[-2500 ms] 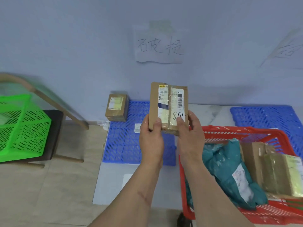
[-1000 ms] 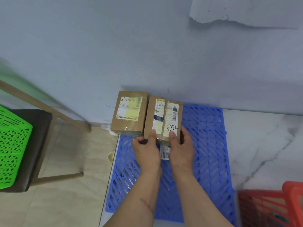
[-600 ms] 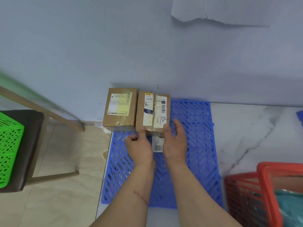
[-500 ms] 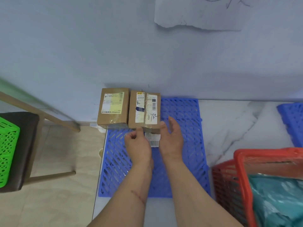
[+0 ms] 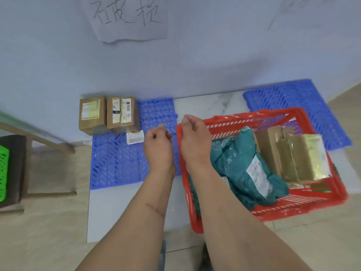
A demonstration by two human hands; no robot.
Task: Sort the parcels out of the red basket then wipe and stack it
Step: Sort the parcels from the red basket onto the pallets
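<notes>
The red basket (image 5: pixel 304 207) sits on the floor at the right. Inside it lie a teal plastic mailer (image 5: pixel 240 169) and two brown cardboard parcels (image 5: pixel 293 153). Two sorted cardboard boxes stand against the wall on the left blue mat (image 5: pixel 117 165): a plain one (image 5: pixel 90 114) and one marked 8732 (image 5: pixel 122 113). My left hand (image 5: pixel 158 147) hovers over the mat, fingers loosely curled, holding nothing. My right hand (image 5: pixel 194 137) hangs over the basket's left rim, fingers loosely curled and empty.
A loose barcode label (image 5: pixel 135 138) lies on the left mat. A second blue mat (image 5: pixel 304 98) lies behind the basket. A wooden chair (image 5: pixel 15 169) with a green basket (image 5: pixel 4 173) stands at the left. A handwritten paper sign (image 5: pixel 129 16) hangs on the wall.
Both hands set the 8732 box beside the other box, let go, and drew back to the right toward the red basket. The view swung right, bringing the basket in.
</notes>
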